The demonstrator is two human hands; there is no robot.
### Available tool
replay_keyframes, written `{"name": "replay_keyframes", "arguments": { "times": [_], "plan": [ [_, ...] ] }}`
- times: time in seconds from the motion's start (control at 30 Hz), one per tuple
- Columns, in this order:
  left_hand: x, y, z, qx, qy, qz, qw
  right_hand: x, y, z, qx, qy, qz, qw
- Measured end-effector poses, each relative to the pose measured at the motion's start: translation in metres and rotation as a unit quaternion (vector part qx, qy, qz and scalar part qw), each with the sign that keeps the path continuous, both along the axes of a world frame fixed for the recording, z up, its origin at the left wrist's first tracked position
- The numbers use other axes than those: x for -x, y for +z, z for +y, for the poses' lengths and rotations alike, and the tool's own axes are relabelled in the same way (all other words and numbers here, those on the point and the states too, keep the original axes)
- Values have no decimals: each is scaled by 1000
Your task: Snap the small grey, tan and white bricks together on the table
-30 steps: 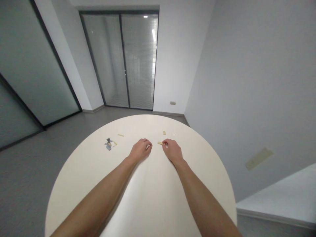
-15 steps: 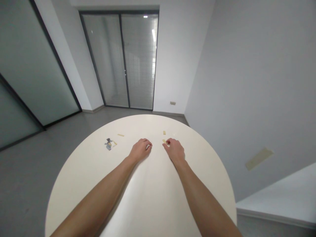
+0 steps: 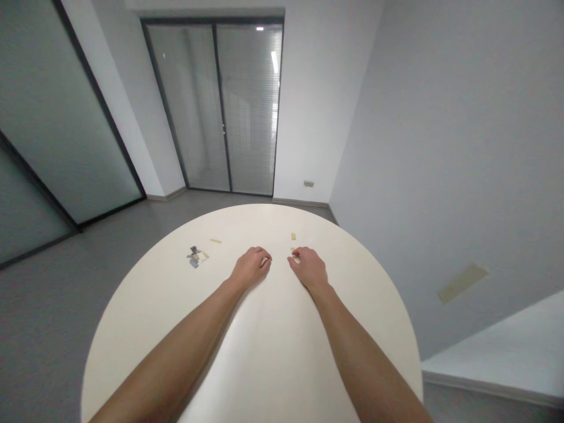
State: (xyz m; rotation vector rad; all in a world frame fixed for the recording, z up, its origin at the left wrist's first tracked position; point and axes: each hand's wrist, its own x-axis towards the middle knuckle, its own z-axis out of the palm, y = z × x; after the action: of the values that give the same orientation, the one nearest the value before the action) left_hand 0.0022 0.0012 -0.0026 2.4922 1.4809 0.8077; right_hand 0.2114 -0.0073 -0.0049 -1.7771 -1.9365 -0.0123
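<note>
On the round white table [image 3: 264, 364], my left hand [image 3: 252, 265] rests with its fingers curled and the thumb close to the index finger. Whatever it may hold is too small or hidden to make out. My right hand [image 3: 309, 267] lies across a gap from it, thumb and fingers parted. Just beyond the right fingertips is a small yellowish piece of tape [image 3: 292, 249], partly covered by them. Another short yellowish piece [image 3: 293, 237] lies a little farther back, apart from the hand.
Toward the left of the table sits a small pile of grey, dark and yellowish scraps [image 3: 194, 261]. A thin yellowish strip [image 3: 215, 241] lies behind it. The right wall carries a beige strip [image 3: 462, 283]. Beyond the table stands a dark-framed glass door [image 3: 222, 117].
My right hand has shifted slightly left, its thumb and fingers moving apart; it now covers more of the nearer yellowish piece. My left hand has stayed in place.
</note>
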Motion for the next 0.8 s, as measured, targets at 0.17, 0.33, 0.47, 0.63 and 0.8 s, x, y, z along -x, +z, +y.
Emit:
{"name": "replay_keyframes", "arguments": {
  "times": [0.17, 0.33, 0.47, 0.63, 0.8],
  "plan": [
    [-1, -1, 0, 5, 4, -3, 1000, 0, -2, 1, -2, -13, -5, 1000],
    [-1, 1, -1, 10, 5, -3, 1000, -1, -6, 2, -1, -17, -11, 1000],
    [-1, 0, -1, 5, 2, -3, 1000, -2, -10, 6, 7, -4, -10, 1000],
    [-2, 0, -1, 4, 3, -3, 1000, -5, -13, 13, 25, -2, -1, 1000],
    [-2, -2, 0, -2, 0, -6, 1000, -9, -14, 21, 54, 16, -5, 998]
  ]
}}
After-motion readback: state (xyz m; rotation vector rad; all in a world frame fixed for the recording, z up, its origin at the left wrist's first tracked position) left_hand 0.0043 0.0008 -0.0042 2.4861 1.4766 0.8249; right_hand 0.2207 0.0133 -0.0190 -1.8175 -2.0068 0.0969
